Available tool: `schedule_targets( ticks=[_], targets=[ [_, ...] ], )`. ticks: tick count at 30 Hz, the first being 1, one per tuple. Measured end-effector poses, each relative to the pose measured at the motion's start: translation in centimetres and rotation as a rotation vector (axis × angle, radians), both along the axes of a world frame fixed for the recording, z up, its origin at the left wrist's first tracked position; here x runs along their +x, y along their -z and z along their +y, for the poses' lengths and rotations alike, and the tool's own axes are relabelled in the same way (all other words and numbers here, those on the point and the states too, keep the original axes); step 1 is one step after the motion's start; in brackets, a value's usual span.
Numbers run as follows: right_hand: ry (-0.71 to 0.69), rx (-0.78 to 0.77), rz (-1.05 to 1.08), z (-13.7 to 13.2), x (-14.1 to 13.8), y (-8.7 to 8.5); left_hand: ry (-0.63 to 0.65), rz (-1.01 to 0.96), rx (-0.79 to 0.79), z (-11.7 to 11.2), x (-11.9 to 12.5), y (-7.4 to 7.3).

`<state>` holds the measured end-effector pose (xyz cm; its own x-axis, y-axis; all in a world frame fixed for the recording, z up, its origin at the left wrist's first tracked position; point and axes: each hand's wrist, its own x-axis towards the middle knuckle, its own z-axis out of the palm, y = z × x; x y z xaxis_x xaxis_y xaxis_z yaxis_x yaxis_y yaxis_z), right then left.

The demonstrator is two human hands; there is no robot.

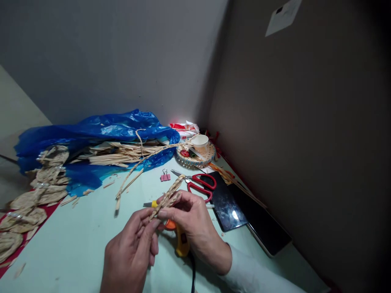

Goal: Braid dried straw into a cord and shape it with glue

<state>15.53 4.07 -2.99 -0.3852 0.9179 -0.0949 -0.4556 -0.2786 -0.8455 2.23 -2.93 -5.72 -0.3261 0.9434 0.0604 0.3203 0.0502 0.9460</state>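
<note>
A braided straw strip (170, 195) runs up and to the right from between my two hands. My left hand (131, 250) pinches its lower end with closed fingers. My right hand (191, 226) has its fingers pressed on the braid just above, near the middle. Beneath my hands, a yellow and orange glue gun (181, 240) lies on the pale green table (85, 228), its black cord running toward me.
Red-handled scissors (200, 185) and a pink binder clip (165, 176) lie just beyond my hands. Two dark phones (226, 203) rest at the right by the wall. A blue plastic bag (100, 134) with loose straw, a round woven tray (195, 156) holding a cup, and woven pieces (33, 199) are farther off.
</note>
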Motion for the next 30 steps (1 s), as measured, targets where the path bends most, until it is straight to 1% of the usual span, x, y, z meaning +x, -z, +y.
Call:
schedule_targets(
  ticks=[2,5,8,11,14,16,19,21,24,28,30],
  targets=[
    [-0.004,-0.005,0.011,-0.2,-0.1,0.1,-0.006,0.113,0.062,-0.1,-0.3,0.2],
    [0.014,0.005,0.023,-0.3,-0.2,0.0,-0.015,0.244,0.153,-0.2,-0.4,0.2],
    [0.03,0.042,0.03,-0.3,0.0,-0.2,-0.002,0.327,0.221,-0.3,-0.3,-0.2],
    [0.043,0.111,-0.003,-0.5,0.2,-0.4,0.009,0.376,0.267,-0.4,-0.4,-0.5],
    [0.062,0.184,-0.057,-0.7,0.5,-0.3,0.009,0.399,0.303,-0.3,-0.5,-0.7],
    [0.105,0.237,-0.071,-0.7,0.5,-0.1,0.009,0.402,0.331,-0.2,-0.6,-0.7],
    [0.16,0.301,-0.018,-0.5,0.6,0.1,0.027,0.394,0.377,0.0,-0.9,-0.5],
    [0.138,0.294,0.017,-0.2,0.7,0.1,0.043,0.384,0.416,0.0,-1.1,-0.3],
    [0.069,0.258,-0.007,0.1,1.0,-0.1,0.066,0.365,0.457,0.0,-1.3,-0.2],
    [-0.002,0.251,-0.048,0.4,1.3,-0.6,0.088,0.336,0.467,0.0,-1.4,-0.2],
    [-0.005,0.26,-0.052,0.4,1.3,-0.8,0.101,0.322,0.466,-0.1,-1.4,-0.2]
  ],
)
